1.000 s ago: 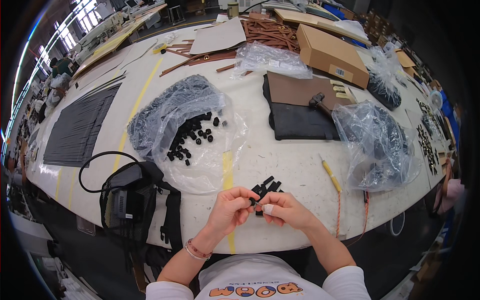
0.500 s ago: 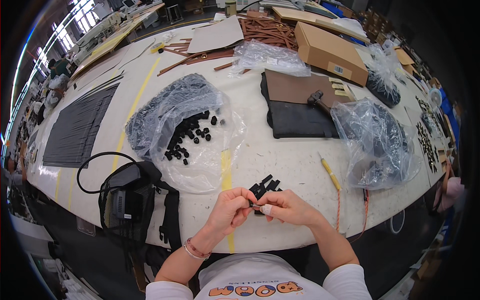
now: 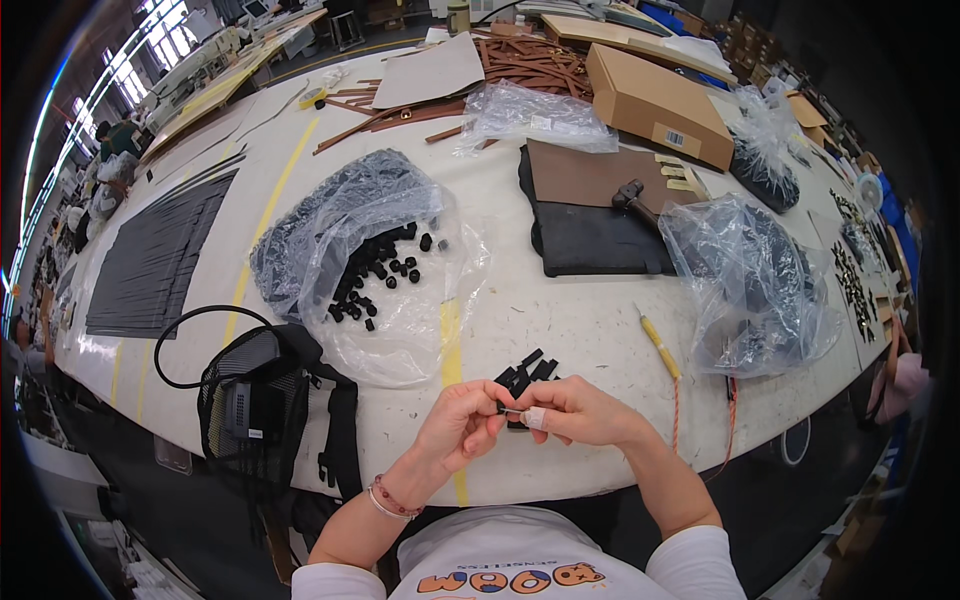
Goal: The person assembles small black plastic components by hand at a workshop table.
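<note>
Head view: our left hand (image 3: 458, 425) & right hand (image 3: 575, 410) meet at the table's (image 3: 590, 320) near edge, fingertips pinched together on a small black clip (image 3: 512, 410); a taped finger shows on the right. A few more black clips (image 3: 527, 372) lie touching, just beyond the hands. Vs. half a sec ago: hands in approx. same spot, same pinch, little changed. Open plastic bag (image 3: 400, 300) of black caps sits far-left; mesh pouch (image 3: 255, 400) near-left.

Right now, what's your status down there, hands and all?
Left hand and right hand pinch one small black part between fingertips. More black pieces just beyond on the table. Nothing blocking the hands.
</note>
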Tool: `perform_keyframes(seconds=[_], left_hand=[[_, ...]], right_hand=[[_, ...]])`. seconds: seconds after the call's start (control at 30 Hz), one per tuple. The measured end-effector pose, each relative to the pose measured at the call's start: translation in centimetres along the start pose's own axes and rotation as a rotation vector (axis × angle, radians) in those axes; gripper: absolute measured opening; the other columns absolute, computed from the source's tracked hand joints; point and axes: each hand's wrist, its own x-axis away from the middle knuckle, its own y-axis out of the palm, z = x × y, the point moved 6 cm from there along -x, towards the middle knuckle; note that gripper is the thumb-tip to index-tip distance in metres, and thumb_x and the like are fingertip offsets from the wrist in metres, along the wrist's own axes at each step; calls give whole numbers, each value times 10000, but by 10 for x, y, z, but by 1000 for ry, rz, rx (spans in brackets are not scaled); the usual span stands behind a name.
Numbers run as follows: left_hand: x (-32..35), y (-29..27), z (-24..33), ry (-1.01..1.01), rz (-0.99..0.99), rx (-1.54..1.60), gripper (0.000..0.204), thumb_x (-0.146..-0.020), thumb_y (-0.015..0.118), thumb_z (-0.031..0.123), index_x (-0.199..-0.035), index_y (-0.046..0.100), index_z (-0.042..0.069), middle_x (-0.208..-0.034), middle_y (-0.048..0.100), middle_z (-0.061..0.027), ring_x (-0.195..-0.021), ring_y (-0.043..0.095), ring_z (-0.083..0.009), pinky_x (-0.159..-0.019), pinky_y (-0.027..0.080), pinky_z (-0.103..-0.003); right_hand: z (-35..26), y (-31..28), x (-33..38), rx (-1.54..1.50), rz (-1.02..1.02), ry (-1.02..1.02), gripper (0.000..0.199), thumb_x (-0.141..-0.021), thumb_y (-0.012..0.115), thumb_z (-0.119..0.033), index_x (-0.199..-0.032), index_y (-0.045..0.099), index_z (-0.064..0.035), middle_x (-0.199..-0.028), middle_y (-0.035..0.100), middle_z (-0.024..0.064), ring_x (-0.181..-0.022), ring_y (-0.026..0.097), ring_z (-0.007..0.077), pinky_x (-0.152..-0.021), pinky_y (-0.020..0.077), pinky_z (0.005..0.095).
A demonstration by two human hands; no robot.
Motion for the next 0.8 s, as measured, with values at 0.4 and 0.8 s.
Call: perform_keyframes(seconds=[0.4, 0.8], left_hand=[[5, 6, 6, 69, 99, -402, 153, -730, 415, -25, -803, 549, -31, -569, 548, -90, -298, 399, -77, -277, 297, -180], [24, 25, 23, 918, 345, -1032, 173, -785, 497, -57, -956, 483, -78, -792, 614, -125, -597, 596, -112, -521, 502, -213]], right_hand=[[4, 0, 1, 74, -113, 21, 188, -853, 472, -204, -893, 568, -47, -621, 537, -12, -483, 439, 45, -439, 345, 191], [-21, 6, 3, 674, 731, -381, 96, -743, 530, -60, -837, 546, -46, -663, 583, 78, -529, 566, 239, -434, 416, 323]])
